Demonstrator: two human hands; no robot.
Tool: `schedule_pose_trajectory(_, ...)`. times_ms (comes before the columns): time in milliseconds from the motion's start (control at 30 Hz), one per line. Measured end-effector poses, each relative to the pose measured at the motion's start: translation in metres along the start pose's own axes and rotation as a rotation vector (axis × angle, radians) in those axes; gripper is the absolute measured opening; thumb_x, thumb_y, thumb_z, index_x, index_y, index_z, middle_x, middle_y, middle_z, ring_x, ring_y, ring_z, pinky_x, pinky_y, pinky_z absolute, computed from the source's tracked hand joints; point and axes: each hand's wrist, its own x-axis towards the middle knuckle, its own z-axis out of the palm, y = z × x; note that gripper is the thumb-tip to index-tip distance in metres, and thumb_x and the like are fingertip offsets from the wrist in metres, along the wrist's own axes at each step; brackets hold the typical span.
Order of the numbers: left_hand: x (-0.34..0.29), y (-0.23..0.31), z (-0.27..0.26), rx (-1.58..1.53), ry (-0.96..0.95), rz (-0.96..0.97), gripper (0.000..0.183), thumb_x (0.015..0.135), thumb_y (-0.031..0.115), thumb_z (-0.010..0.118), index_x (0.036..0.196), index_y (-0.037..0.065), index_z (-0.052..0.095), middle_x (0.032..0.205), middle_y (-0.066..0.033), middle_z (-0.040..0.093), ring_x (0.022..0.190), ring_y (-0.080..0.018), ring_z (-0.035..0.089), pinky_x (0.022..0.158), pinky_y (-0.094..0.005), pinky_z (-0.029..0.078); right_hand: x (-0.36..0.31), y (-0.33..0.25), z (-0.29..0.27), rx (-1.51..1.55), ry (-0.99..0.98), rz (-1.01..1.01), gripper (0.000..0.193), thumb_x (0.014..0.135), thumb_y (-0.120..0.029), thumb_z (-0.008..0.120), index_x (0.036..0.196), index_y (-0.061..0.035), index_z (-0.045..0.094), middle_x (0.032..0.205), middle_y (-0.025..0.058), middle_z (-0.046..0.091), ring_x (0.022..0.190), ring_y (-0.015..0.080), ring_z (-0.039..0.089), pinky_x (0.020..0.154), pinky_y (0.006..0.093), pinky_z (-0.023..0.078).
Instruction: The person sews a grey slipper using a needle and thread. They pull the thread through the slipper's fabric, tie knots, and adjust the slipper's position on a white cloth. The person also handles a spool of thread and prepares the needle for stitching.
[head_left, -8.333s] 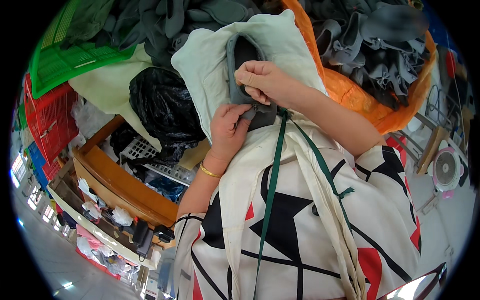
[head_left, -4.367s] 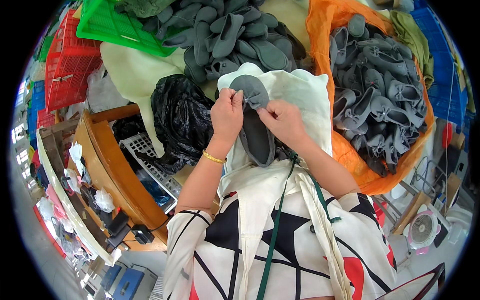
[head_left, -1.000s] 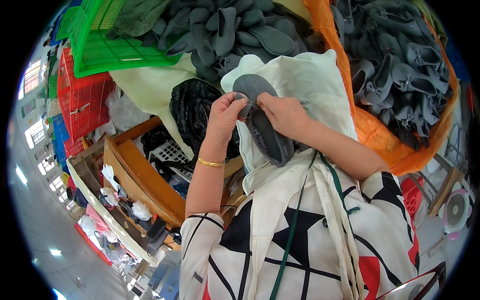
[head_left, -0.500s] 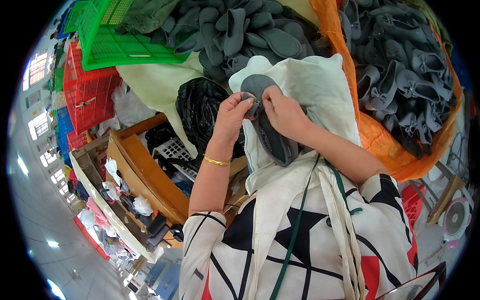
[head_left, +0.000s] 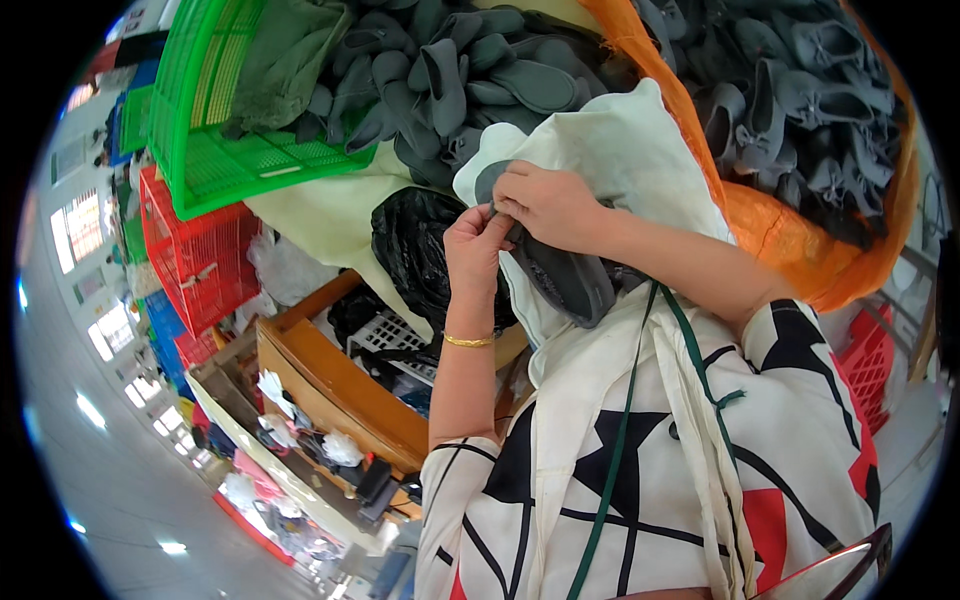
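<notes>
From my side, the gray shoe [head_left: 570, 282] at upper centre looks unfinished: left grip [head_left: 477, 243] and right grip [head_left: 553, 208] are both clamped on it. Whether the shoes in the orange bag [head_left: 775, 240], upper right, are finished, I cannot tell.

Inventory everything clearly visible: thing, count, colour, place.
slip-on shoe: one, grey, centre
piled shoes: many, grey, top centre
shoe sack: one, orange, upper right
plastic crates: several, green or red, left
plastic bag: one, black, left of shoe
cloth: one, white, under shoe
wooden furniture: one, brown, lower left
slotted basket: one, white, below bag
garment: one, mostly white, lower centre
bracelet: one, gold, left wrist
left hand: one, at shoe
right hand: one, at shoe
</notes>
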Motion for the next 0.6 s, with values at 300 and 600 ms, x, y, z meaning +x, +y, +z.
schedule_pose_trajectory(300,-0.001,0.0,0.0,0.037,0.025,0.011,0.013,0.088,0.011,0.07,0.095,0.0,0.068,0.08,-0.0011,0.067,0.063,-0.0057,0.058,0.055,-0.0186,0.047,0.028,-0.002,-0.025,0.834,-0.185,0.672,0.026,0.101,-0.03,0.049,0.091,-0.0068,0.054,0.066,0.0012,0.059,0.05,0.0069,0.054,0.046,0.0198,0.043)
schedule_pose_trajectory(600,0.001,-0.005,0.002,0.023,0.013,0.032,0.014,0.087,0.012,0.072,0.093,0.001,0.068,0.079,-0.0006,0.067,0.059,-0.0047,0.056,0.053,-0.0183,0.044,0.018,-0.006,-0.071,1.019,-0.065,0.546,0.018,0.098,-0.027,0.057,0.094,-0.0087,0.057,0.059,-0.0056,0.046,0.047,0.0011,0.038,0.043,0.0184,0.026)
